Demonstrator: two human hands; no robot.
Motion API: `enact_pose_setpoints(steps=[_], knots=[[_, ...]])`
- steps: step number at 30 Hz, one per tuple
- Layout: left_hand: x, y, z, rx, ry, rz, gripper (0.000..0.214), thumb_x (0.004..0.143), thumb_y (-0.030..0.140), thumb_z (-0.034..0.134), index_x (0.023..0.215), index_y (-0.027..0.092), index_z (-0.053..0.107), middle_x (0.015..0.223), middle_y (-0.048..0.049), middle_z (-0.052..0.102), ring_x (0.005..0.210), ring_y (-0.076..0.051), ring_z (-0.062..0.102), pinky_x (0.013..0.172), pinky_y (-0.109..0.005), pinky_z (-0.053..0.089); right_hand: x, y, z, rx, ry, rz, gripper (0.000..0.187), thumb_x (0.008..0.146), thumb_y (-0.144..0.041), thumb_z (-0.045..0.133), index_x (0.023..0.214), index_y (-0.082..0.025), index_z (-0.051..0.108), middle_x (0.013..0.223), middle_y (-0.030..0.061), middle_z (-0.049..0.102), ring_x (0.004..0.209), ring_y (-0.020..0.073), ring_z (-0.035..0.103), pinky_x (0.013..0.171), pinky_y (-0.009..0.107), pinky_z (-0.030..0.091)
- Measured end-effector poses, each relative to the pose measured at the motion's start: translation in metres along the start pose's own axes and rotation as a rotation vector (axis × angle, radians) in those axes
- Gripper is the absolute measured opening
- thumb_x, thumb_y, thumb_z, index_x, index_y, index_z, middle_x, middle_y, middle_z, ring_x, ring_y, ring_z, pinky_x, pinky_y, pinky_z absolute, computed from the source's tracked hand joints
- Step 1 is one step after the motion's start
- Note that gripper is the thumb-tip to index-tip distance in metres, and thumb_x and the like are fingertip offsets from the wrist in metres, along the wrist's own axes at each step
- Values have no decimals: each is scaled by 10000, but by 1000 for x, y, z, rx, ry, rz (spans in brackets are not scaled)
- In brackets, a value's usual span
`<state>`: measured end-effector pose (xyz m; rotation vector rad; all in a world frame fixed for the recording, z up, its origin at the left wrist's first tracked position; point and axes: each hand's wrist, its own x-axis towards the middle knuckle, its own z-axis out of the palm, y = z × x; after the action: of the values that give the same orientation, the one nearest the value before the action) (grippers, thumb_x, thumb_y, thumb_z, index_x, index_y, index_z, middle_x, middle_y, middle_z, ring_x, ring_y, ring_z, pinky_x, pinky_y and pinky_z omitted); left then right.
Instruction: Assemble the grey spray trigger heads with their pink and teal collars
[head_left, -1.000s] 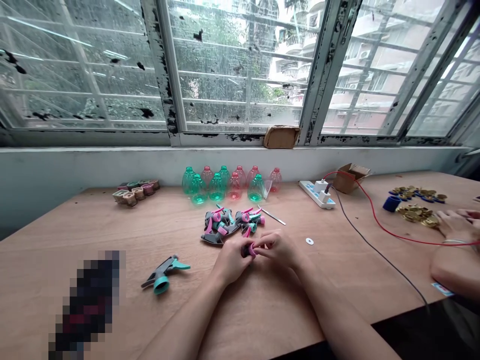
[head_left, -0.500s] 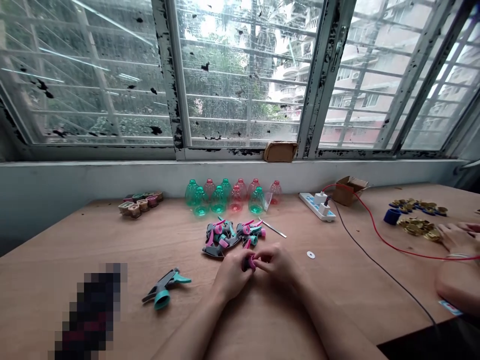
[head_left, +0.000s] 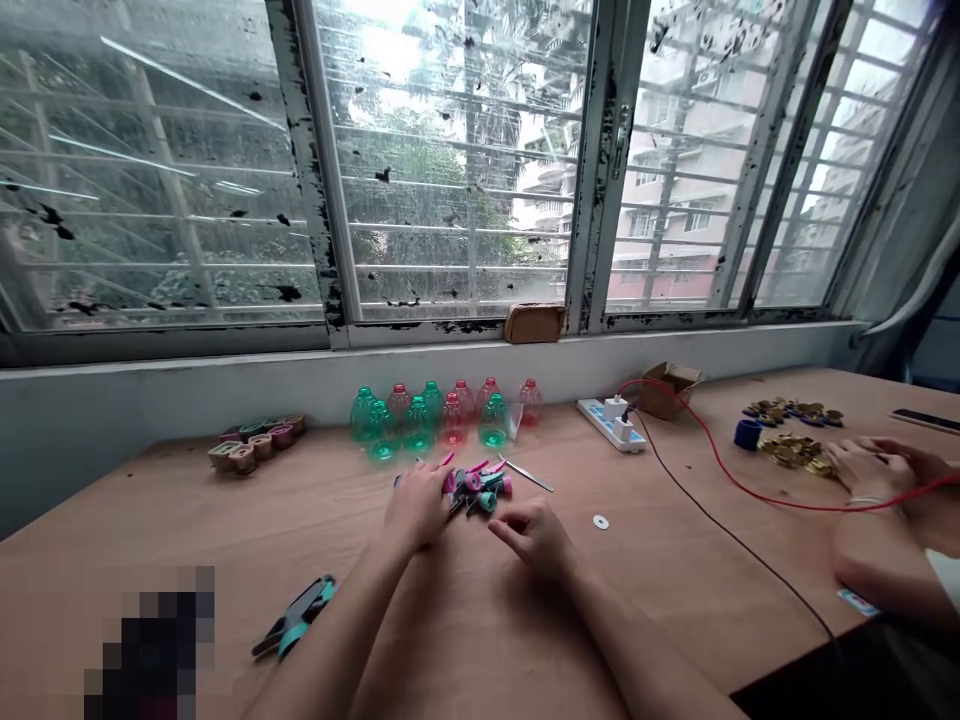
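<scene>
My left hand [head_left: 415, 508] rests over the left side of a pile of grey, pink and teal spray-trigger heads [head_left: 478, 482] on the wooden table [head_left: 225, 530]; its fingers curl down into the pile and their tips are hidden. My right hand [head_left: 534, 536] lies just in front of the pile with its fingers drawn together and pointing left; whether anything is in them does not show. A row of small green and pink bottles [head_left: 442, 415] stands behind the pile. One teal-and-grey trigger head [head_left: 296, 620] lies alone at the near left.
Metal tweezers [head_left: 529, 475] and a white washer [head_left: 600, 521] lie right of the pile. A power strip [head_left: 611, 420], red wire [head_left: 720, 470], black cable [head_left: 739, 540] and cardboard box [head_left: 667, 390] sit beyond. Another person's hands [head_left: 877, 470] work by gold pieces [head_left: 795, 450].
My hands have parted: the left went forward onto the pile, the right stayed near the table. The pink-and-dark piece they held together no longer shows. The view has tilted up and to the right.
</scene>
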<state>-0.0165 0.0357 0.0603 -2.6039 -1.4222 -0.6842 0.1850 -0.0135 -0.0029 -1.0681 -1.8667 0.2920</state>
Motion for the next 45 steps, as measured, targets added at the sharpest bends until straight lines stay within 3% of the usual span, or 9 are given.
enact_pose_setpoints(steps=[3,9,13,18,22,27,32,36,45], knots=[[12,-5,2,94,-102,-26,337,780,128,472,1041,213,667,1079,-82,668,984,-256,553,812,-334,414,-1,0,1,-28,-32,16,310,839,-358,580,644,-142,688,508,-15,536,474,82,448,490,208,313],[15,-8,-2,17,-130,-6,448,745,173,495,1174,202,622,1125,-95,641,1069,-274,528,884,-347,410,1,-3,-3,-46,-63,44,299,847,-340,567,646,-152,686,532,-16,556,491,84,457,499,214,298],[6,-28,-38,-112,-171,-4,422,763,203,445,1141,204,633,1181,-71,612,1087,-235,540,917,-298,414,2,-1,-3,-61,-93,47,256,828,-326,592,674,-154,703,552,-12,575,507,86,471,508,208,309],[-32,-68,-95,-93,-504,-122,501,682,190,442,1142,260,626,1211,-25,602,983,-232,582,838,-306,451,1,-1,-1,-60,-89,40,240,818,-327,609,678,-163,717,567,-6,601,516,84,485,516,205,312],[-68,-84,-115,-90,-711,-194,637,546,156,476,1158,270,609,1268,-17,562,1076,-253,548,869,-306,452,0,-3,-1,-61,-108,43,234,816,-333,610,707,-168,733,584,7,632,516,86,493,526,207,319],[-89,-75,-102,-91,-752,-175,565,520,149,479,1054,235,645,1122,-36,623,1004,-245,575,841,-301,456,0,-3,0,-70,-141,42,222,813,-331,615,723,-173,744,606,13,656,522,87,500,523,207,318],[-84,-42,-84,-90,-706,-154,340,650,200,478,929,230,672,1000,-26,649,864,-201,598,733,-265,448,0,-1,-1,-78,-149,50,233,817,-340,614,723,-173,745,591,10,646,513,85,492,511,205,312],[-77,-15,-71,-91,-741,-107,343,645,146,451,871,242,690,856,-2,670,765,-176,589,647,-244,419,0,-3,-4,-82,-162,52,232,816,-343,617,719,-176,745,592,8,647,520,89,500,510,206,315],[-62,5,-38,-201,-521,-78,271,665,123,480,865,207,642,777,0,677,729,-169,588,618,-241,385,0,-3,-4,-89,-170,54,223,814,-334,620,724,-174,747,594,6,649,516,85,492,511,205,316]])
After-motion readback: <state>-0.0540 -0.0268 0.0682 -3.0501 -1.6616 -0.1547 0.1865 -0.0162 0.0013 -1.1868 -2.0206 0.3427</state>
